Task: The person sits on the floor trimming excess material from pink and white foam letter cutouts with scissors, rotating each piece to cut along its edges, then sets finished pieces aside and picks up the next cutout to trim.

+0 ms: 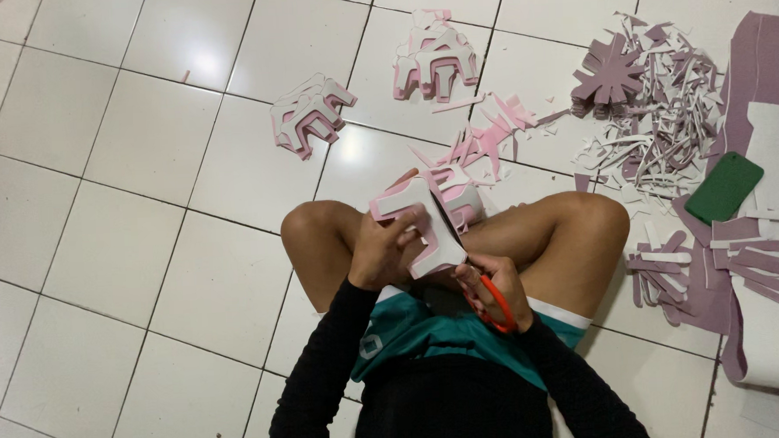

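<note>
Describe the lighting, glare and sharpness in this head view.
Head view: soft overhead light, with a bright glare patch on the glossy floor tiles upper left; shadows faint; the left hand and pink foam piece slightly soft, the scrap pile at right reasonably sharp.

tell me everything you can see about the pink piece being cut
The pink piece is a flat, foam-like sheet, pink on one face and white on the other, cut into angular arms. It is held above the crossed legs, tilted. The left hand grips its left edge; orange-handled scissors in the right hand meet its lower edge.
</note>
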